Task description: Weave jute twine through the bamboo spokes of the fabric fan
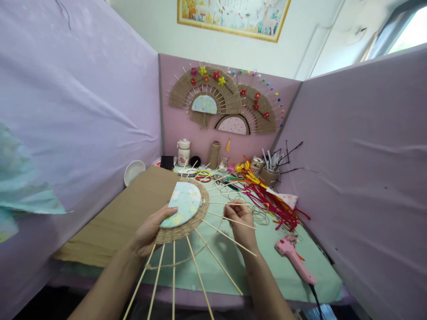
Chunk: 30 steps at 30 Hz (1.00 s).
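My left hand (149, 230) grips the edge of a half-made fan (185, 205), thumb on its pale floral half-disc. A band of woven jute twine rims the disc, and several thin wooden sticks (200, 276) spread out from it toward me. My right hand (240, 218) is closed in a pinch on the jute twine (259, 216) among the sticks on the right side. A loose strand of the twine runs across the lower sticks. The fan is held just above the green table mat (283, 271).
A pink glue gun (291, 251) lies right of my right hand. Red and yellow strips (271, 201) are piled behind it. A cardboard sheet (123, 213) covers the left. Two finished fans (223, 100) hang on the back partition above jars, a twine spool (214, 154) and a white dish (134, 171).
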{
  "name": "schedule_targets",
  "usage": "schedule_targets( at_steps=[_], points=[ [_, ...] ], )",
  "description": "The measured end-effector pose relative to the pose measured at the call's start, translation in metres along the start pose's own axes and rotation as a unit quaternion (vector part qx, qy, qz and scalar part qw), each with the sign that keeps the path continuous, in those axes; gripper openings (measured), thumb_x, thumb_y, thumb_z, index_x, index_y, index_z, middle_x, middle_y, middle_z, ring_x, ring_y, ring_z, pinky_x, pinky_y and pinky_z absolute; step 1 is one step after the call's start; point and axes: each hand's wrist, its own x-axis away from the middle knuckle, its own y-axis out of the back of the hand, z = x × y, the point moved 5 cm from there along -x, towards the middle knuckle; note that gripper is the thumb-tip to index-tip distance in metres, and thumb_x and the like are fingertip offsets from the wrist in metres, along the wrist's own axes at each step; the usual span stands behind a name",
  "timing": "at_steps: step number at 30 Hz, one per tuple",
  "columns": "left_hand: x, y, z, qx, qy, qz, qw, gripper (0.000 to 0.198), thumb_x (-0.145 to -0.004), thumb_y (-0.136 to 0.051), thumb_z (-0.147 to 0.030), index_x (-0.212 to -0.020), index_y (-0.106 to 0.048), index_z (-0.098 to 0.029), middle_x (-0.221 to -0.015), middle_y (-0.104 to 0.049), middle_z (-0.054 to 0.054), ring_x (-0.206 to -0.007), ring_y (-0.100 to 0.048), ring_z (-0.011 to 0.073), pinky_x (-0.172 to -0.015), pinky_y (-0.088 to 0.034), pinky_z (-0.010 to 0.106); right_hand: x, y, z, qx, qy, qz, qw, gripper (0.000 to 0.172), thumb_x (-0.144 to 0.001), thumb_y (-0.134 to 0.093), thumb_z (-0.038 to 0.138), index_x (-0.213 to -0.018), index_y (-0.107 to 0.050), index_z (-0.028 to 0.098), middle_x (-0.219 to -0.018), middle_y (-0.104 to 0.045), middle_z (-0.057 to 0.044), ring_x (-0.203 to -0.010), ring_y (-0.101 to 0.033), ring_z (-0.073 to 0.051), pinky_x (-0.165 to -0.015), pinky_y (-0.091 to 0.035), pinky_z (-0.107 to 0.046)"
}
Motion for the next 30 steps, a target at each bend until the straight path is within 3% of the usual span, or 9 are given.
schedule_targets(
  at_steps=[5, 7, 10, 13, 15, 18, 20, 30],
  points=[
    [-0.001, -0.001, -0.001, 0.012, 0.009, -0.038, 0.999, 0.043, -0.085, -0.051, -0.007, -0.128, -0.052, -0.008, -0.074, -0.075, 0.009, -0.05, -0.068, 0.0172, -0.05, -0.056, 0.022, -0.001, 0.008, -0.005, 0.046, 0.017, -0.01, 0.999, 0.024, -0.071, -0.072, 0.036, -0.079, -0.056, 0.021, -0.075, -0.06, 0.001, -0.068, -0.057, -0.014, -0.066, -0.048, -0.028],
    [-0.003, -0.001, -0.002, 0.028, 0.014, -0.047, 0.998, 0.041, -0.086, -0.051, -0.009, -0.126, -0.053, -0.008, -0.074, -0.075, 0.009, -0.05, -0.068, 0.018, -0.05, -0.057, 0.024, -0.002, 0.014, -0.006, 0.057, 0.043, -0.025, 0.997, 0.022, -0.074, -0.069, 0.036, -0.083, -0.058, 0.021, -0.084, -0.063, -0.002, -0.079, -0.059, -0.016, -0.075, -0.047, -0.03],
    [-0.005, 0.0, -0.002, 0.058, 0.014, -0.062, 0.996, 0.037, -0.086, -0.051, -0.01, -0.122, -0.054, -0.005, -0.077, -0.074, 0.012, -0.057, -0.07, 0.0199, -0.053, -0.059, 0.027, 0.002, 0.03, -0.002, 0.077, 0.087, -0.103, 0.988, 0.02, -0.076, -0.065, 0.035, -0.089, -0.06, 0.02, -0.096, -0.063, -0.005, -0.092, -0.057, -0.018, -0.084, -0.044, -0.032],
    [-0.006, -0.001, -0.001, 0.083, 0.013, -0.073, 0.994, 0.033, -0.087, -0.049, -0.01, -0.119, -0.055, -0.004, -0.075, -0.074, 0.012, -0.056, -0.07, 0.0191, -0.053, -0.059, 0.026, 0.018, 0.038, 0.011, 0.101, 0.133, -0.173, 0.971, 0.017, -0.078, -0.063, 0.033, -0.09, -0.06, 0.022, -0.094, -0.061, -0.004, -0.091, -0.056, -0.018, -0.083, -0.043, -0.031],
    [-0.005, -0.003, 0.0, 0.09, 0.012, -0.078, 0.993, 0.032, -0.088, -0.048, -0.01, -0.119, -0.055, -0.004, -0.075, -0.074, 0.011, -0.057, -0.07, 0.0192, -0.053, -0.058, 0.026, 0.029, 0.029, 0.017, 0.123, 0.129, -0.131, 0.975, 0.014, -0.079, -0.063, 0.033, -0.089, -0.062, 0.023, -0.089, -0.062, -0.003, -0.084, -0.056, -0.018, -0.077, -0.044, -0.029],
    [-0.004, -0.005, 0.002, 0.087, 0.009, -0.083, 0.993, 0.032, -0.089, -0.046, -0.01, -0.12, -0.053, -0.004, -0.074, -0.074, 0.011, -0.059, -0.07, 0.0196, -0.054, -0.059, 0.026, 0.042, 0.003, 0.019, 0.158, 0.091, -0.009, 0.983, 0.011, -0.079, -0.065, 0.033, -0.083, -0.065, 0.023, -0.083, -0.064, -0.003, -0.077, -0.057, -0.018, -0.071, -0.044, -0.029],
    [-0.002, -0.008, 0.004, 0.085, 0.01, -0.082, 0.993, 0.033, -0.089, -0.047, -0.01, -0.121, -0.053, -0.005, -0.074, -0.074, 0.011, -0.059, -0.071, 0.0196, -0.055, -0.059, 0.027, 0.048, -0.01, 0.019, 0.176, 0.089, 0.023, 0.98, 0.01, -0.079, -0.065, 0.033, -0.08, -0.067, 0.023, -0.081, -0.065, -0.003, -0.076, -0.058, -0.019, -0.07, -0.044, -0.03],
    [-0.001, -0.012, 0.019, 0.078, 0.014, -0.092, 0.993, 0.033, -0.087, -0.05, -0.01, -0.119, -0.055, -0.004, -0.075, -0.074, 0.012, -0.059, -0.07, 0.0193, -0.056, -0.059, 0.026, 0.053, -0.026, 0.034, 0.18, 0.177, -0.042, 0.967, 0.009, -0.079, -0.066, 0.028, -0.074, -0.07, 0.022, -0.079, -0.068, -0.005, -0.079, -0.061, -0.02, -0.075, -0.046, -0.033]
  ],
)
